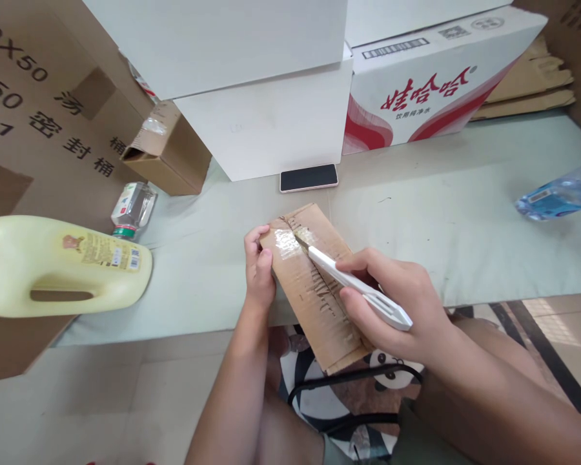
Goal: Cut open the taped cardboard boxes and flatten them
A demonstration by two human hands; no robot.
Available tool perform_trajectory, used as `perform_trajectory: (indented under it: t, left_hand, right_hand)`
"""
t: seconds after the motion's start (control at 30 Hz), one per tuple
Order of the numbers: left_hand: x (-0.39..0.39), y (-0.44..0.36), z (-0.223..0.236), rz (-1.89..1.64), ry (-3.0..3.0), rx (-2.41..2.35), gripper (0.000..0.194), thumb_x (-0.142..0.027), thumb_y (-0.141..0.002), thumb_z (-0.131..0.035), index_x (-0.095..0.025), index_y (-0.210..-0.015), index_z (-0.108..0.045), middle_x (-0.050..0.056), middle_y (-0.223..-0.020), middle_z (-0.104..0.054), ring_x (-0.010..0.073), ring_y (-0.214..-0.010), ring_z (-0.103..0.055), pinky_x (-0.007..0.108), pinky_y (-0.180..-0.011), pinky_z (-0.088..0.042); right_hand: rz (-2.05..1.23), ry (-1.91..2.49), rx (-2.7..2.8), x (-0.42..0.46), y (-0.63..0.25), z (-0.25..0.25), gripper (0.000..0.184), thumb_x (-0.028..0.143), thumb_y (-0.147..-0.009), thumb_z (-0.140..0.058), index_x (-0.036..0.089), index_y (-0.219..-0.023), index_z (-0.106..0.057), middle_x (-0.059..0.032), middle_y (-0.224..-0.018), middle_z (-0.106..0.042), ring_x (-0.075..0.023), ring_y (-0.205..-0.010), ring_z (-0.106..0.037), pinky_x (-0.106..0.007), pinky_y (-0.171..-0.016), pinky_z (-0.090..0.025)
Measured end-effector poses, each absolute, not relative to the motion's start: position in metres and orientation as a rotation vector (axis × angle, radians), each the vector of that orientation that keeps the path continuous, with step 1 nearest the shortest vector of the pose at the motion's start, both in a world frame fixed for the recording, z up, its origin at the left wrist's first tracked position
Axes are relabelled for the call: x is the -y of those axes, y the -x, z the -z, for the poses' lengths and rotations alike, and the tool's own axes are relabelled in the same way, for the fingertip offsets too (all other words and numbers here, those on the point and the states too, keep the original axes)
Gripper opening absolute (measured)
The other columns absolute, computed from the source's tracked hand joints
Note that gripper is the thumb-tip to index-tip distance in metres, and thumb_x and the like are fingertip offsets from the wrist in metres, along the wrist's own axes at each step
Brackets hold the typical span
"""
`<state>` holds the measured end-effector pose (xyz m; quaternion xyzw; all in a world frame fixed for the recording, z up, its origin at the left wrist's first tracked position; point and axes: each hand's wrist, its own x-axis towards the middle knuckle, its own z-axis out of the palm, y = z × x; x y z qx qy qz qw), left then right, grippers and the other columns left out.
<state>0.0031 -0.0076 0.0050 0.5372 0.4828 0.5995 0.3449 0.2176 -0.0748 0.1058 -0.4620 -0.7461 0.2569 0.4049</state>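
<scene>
A brown cardboard box (314,290) with clear tape near its far end lies partly over the table's front edge, tilted toward me. My left hand (260,268) grips the box by its far left corner, thumb on top and fingers around the side. In my right hand (392,294) is a white utility knife (358,284), held between thumb and fingers. Its blade tip touches the taped part of the box, at the seam between the flaps. Hand-drawn dark strokes run along that seam.
Behind the box lies a phone (308,178), in front of stacked white boxes (271,123). A yellow jug (68,268), a small clear bottle (133,210) and an open carton (174,155) stand or lie at left. A water bottle (561,194) lies at right.
</scene>
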Motion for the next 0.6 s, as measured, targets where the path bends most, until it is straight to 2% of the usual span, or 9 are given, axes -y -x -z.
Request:
perform_trajectory:
  t: [0.6]
  left_hand:
    - [0.0068, -0.0063, -0.0044, -1.606, -1.418, -1.251, 0.045, -0.060, -0.085, -0.056, -0.026, -0.113, -0.061, 0.006, -0.113, -0.061, 0.0242, -0.103, -0.059, 0.039, -0.091, -0.049]
  right_hand:
    - [-0.648, 1.149, 1.889, 0.0752, -0.2180, -0.1036, 0.006, 0.021, -0.088, -0.056, 0.021, -0.094, -0.055, 0.0058, -0.063, -0.062, -0.0077, -0.048, -0.053, -0.020, -0.048, -0.041]
